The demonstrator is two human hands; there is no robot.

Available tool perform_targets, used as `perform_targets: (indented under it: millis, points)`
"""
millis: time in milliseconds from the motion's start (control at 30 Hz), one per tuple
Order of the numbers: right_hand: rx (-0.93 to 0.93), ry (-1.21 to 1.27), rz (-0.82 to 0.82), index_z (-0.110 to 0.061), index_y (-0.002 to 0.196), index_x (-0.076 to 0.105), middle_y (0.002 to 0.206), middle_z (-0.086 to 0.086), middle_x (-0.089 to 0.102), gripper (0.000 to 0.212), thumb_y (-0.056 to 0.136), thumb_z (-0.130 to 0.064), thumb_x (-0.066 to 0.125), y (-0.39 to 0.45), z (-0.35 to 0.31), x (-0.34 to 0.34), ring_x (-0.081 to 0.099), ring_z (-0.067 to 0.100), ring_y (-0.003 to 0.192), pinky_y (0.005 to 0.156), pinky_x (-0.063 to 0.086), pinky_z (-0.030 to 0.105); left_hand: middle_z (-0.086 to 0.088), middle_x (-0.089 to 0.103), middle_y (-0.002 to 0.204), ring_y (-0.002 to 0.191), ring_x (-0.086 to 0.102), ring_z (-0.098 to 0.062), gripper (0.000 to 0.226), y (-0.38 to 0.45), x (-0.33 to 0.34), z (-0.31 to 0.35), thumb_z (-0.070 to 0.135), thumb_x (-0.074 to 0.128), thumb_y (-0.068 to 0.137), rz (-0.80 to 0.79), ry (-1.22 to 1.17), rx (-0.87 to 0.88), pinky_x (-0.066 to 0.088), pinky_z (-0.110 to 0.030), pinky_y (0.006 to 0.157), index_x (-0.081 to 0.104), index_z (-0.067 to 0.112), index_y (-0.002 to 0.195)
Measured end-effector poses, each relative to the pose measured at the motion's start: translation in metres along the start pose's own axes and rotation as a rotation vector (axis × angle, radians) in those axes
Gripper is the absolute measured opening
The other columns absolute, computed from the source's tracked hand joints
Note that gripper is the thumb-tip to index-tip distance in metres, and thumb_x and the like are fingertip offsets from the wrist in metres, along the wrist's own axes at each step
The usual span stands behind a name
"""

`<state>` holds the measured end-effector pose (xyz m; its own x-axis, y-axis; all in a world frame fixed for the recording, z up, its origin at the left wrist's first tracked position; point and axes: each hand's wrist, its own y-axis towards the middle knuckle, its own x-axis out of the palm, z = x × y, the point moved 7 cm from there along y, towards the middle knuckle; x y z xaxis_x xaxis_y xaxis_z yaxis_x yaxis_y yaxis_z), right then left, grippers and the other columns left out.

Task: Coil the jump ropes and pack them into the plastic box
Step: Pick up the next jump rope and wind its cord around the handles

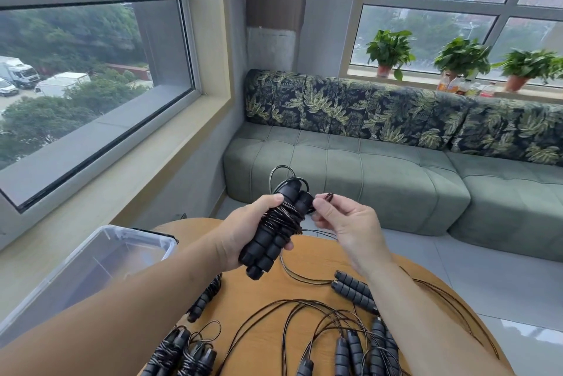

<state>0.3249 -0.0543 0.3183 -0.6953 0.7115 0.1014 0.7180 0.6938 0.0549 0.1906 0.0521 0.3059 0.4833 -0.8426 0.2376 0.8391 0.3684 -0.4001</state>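
Note:
My left hand (pixel 243 232) grips a jump rope's two black ribbed handles (pixel 269 249) held side by side, with thin dark cord wound around their upper half. My right hand (pixel 344 220) pinches the cord's loose end (pixel 329 196) just right of the handle tops. A small loop of cord (pixel 281 171) sticks up above the handles. The clear plastic box (pixel 122 241) stands open at the left of the round wooden table (pixel 274 293); I see no rope in it.
Coiled ropes (pixel 182 354) lie at the table's near left, and another (pixel 205 298) sits beside my left forearm. Uncoiled ropes with black handles (pixel 355 290) and tangled cords (pixel 320 314) spread over the near right. A green sofa (pixel 365 180) stands behind the table.

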Motion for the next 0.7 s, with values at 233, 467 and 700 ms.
perform_targets:
  millis: [233,467,700]
  points:
    - [-0.724,-0.889,0.057,-0.007,0.115,0.070,0.102,0.000,0.069,0.031,0.098,-0.027,0.055,-0.028,-0.018,0.021,0.066,0.013,0.092,0.083,0.055,0.026,-0.015,0.071,0.087,0.073,0.070,-0.030,0.037,0.006,-0.005,0.006,0.045,0.051,0.098,0.160,0.151,0.190,0.050,-0.038,0.065,0.058,0.010,0.111]
    - [-0.658,-0.745,0.151,-0.008,0.117,0.070,0.103,-0.003,0.068,0.027,0.096,-0.023,0.062,-0.025,-0.027,0.014,0.063,0.008,0.092,0.084,0.049,0.014,-0.011,0.071,0.078,0.058,0.063,-0.024,0.069,-0.002,0.007,0.011,0.071,0.043,0.083,0.150,0.201,0.217,0.049,-0.029,0.050,0.059,0.009,0.111]
    - [-0.296,-0.486,0.201,-0.018,0.118,0.069,0.094,-0.004,0.072,0.026,0.095,-0.027,0.062,-0.012,-0.005,-0.003,0.068,0.008,0.084,0.082,0.057,0.028,-0.017,0.073,0.090,0.076,0.070,-0.032,0.053,0.006,0.001,0.004,0.060,0.048,0.094,0.133,0.132,0.154,0.050,-0.040,0.066,0.063,0.013,0.115]
